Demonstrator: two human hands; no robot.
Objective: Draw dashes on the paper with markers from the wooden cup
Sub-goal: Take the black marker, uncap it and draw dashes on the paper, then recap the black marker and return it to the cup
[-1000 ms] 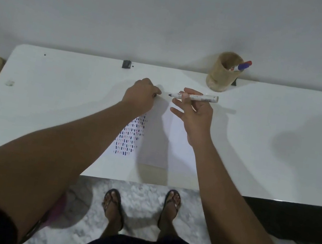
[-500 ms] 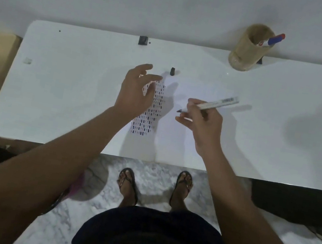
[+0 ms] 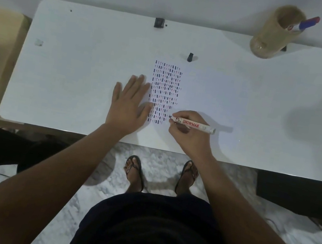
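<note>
White table (image 3: pixel 76 85) carries all items. Paper (image 3: pixel 198 98) lies at centre, its left part filled with rows of short dark and reddish dashes (image 3: pixel 165 88). Left hand (image 3: pixel 130 103) rests flat, fingers spread, on the paper's left edge. Right hand (image 3: pixel 190 134) grips a marker (image 3: pixel 193 124), tip at the lower right of the dash block. Wooden cup (image 3: pixel 276 32) stands at the far right edge, holding a blue marker (image 3: pixel 307 24). Black cap (image 3: pixel 190 57) lies just beyond the paper.
</note>
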